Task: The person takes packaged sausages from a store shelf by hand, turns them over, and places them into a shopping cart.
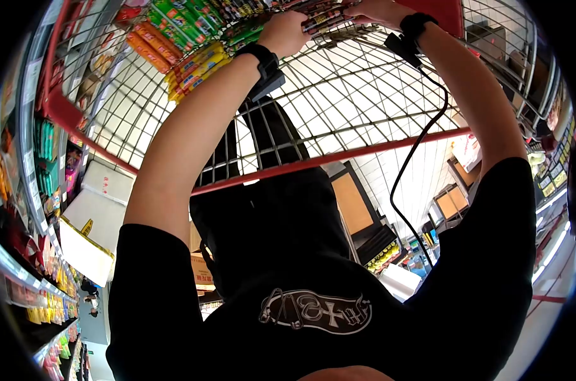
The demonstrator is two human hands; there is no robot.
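Packets in dark wrapping are in the shopping cart, well in from its near red edge. Left hand grasps one end; right hand meets the other, its grip unclear. Keep both ends level and both hands steady, leaving the green packets undisturbed.

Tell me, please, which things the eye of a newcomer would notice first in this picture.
Probably the bright green packets, orange packets and yellow packets, at the upper left inside the red-railed wire cart. Next, perhaps, the left hand and right hand, at the top edge by dark packets. Then the black cable below the right wrist, and the pale emblem on the black shirt, bottom centre.
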